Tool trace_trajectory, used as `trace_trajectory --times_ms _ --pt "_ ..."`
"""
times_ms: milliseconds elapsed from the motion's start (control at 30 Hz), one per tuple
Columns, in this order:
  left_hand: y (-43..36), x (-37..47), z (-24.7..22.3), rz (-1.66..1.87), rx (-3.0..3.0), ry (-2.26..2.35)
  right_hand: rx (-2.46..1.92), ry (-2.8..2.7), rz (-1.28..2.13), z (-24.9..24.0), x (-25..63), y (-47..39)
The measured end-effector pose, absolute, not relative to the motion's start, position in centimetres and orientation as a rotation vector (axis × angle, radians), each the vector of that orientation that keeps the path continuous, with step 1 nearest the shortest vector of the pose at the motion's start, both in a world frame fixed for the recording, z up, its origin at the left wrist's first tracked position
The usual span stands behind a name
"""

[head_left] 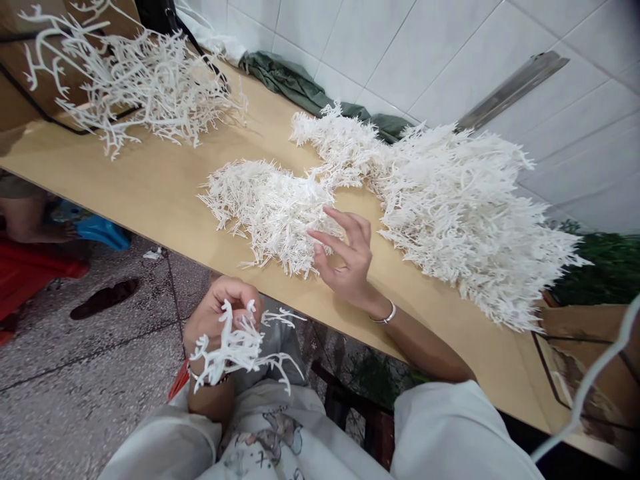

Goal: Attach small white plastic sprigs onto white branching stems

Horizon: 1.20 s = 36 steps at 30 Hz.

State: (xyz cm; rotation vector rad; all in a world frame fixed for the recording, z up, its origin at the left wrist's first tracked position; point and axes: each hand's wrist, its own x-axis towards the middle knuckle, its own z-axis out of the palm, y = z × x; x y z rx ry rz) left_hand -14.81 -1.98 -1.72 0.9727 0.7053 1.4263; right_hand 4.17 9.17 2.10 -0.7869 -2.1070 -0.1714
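Observation:
My left hand (220,313) is closed around a white branching plastic sprig (237,343), held in front of my body just off the table's near edge. Its forked twigs spread below and to the right of the fingers. My right hand (350,253) is open over the table, fingers apart, at the right edge of a heap of small white sprig pieces (270,207). Between its thumb and fingertips I see nothing held. Whether the fingertips touch the heap I cannot tell.
A large white sprig pile (465,213) covers the right of the tan table (160,187). Longer white branches (150,87) lie at the far left. Dark green cloth (285,77) runs along the tiled wall. A white cable (600,373) hangs at right. Another person's leg (25,213) shows at left.

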Motion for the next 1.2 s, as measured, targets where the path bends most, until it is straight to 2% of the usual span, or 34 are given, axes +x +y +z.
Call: trace_trajectory --times_ms 233,533,867,1200 --pt "-1.7 -13.7 -0.8 1.292 0.859 0.823 -0.702 -1.929 -0.058 4.2 3.9 6.2" --pt "-1.8 -11.9 1.1 1.482 1.016 0.934 -0.573 -2.263 0.795 6.1 3.6 3.4" --pt "-1.9 -12.4 0.9 1.427 1.278 0.958 -0.686 -2.382 1.226 6.4 4.2 3.9" --pt "-2.7 -10.6 1.5 1.416 0.915 0.824 -0.481 -2.317 0.872 6.0 4.0 3.7"
